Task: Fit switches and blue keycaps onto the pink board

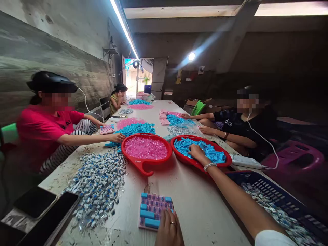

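right hand (pixel 198 153) lies among the blue keycaps (pixel 205 152) in a red plastic tray (pixel 179 137), fingers down and spread; whether it grips anything cannot be told. left hand (pixel 169 230) rests on a pink key jig (pixel 151 212) near the edge of the bench (pixel 194 205), fingers together, not visibly clamped. caps should sit square in their rows. a heap of switches (pixel 98 184) lies left; concrete walls (pixel 51 34), open doorway (pixel 143 77) ahead.

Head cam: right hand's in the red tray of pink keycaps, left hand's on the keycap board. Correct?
Not quite: the head view shows the right hand in the red tray of blue keycaps, not pink. The left hand is on the keycap board, as you said.
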`<control>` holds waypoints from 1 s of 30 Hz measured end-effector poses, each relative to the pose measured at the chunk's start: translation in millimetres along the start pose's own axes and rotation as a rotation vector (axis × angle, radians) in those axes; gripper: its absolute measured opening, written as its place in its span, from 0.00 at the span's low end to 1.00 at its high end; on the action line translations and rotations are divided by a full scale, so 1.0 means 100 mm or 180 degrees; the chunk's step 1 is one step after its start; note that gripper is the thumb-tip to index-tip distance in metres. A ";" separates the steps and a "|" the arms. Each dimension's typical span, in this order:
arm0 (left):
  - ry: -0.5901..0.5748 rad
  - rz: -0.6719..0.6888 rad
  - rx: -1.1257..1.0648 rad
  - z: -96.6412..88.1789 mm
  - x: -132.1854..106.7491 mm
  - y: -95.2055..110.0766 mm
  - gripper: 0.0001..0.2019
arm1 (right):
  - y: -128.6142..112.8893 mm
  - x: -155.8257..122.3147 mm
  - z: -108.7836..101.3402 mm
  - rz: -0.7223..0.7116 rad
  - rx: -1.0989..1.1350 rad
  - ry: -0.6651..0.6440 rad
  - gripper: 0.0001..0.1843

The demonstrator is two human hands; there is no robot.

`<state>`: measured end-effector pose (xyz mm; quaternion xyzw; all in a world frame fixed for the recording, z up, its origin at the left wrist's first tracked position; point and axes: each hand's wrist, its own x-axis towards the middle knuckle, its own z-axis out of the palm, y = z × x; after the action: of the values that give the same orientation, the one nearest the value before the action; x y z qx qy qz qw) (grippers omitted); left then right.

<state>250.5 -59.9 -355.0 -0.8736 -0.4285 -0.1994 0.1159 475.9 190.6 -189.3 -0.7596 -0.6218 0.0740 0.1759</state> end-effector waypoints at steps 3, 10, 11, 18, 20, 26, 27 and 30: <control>0.0214 0.0125 -0.0036 -0.11 -0.01 -0.02 0.39 | 0.08 0.02 0.01 0.0061 0.0104 0.0125 0.04; -0.0316 0.0094 -0.0720 -0.53 0.08 -0.35 0.37 | 0.39 0.04 -0.35 0.0222 0.0642 0.0561 0.08; -0.0351 0.0116 -0.0743 -0.55 0.08 -0.39 0.36 | 0.42 0.04 -0.43 0.0222 0.0718 0.0629 0.10; -0.0168 0.0540 -0.0665 -0.38 -0.07 -0.51 0.40 | 0.39 -0.02 -0.65 0.0169 0.0548 0.0902 0.16; -0.0127 0.0479 -0.0625 -0.34 -0.12 -0.52 0.41 | 0.36 -0.08 -0.52 0.0180 0.0343 0.0657 0.11; -0.0046 0.0462 -0.0609 -0.33 -0.16 -0.53 0.42 | 0.31 -0.30 -0.10 0.0163 0.0080 0.0292 0.10; -0.0030 0.0449 -0.0623 -0.32 -0.16 -0.53 0.41 | 0.32 -0.31 -0.08 0.0132 0.0087 0.0331 0.12; 0.0104 0.0262 -0.0655 -0.29 -0.16 -0.51 0.40 | 0.40 -0.34 -0.14 0.0006 0.0104 0.0444 0.16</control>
<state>194.0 -51.5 -334.6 -0.8944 -0.3677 -0.2516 0.0407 509.6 149.0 -194.4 -0.7605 -0.6061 0.0311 0.2311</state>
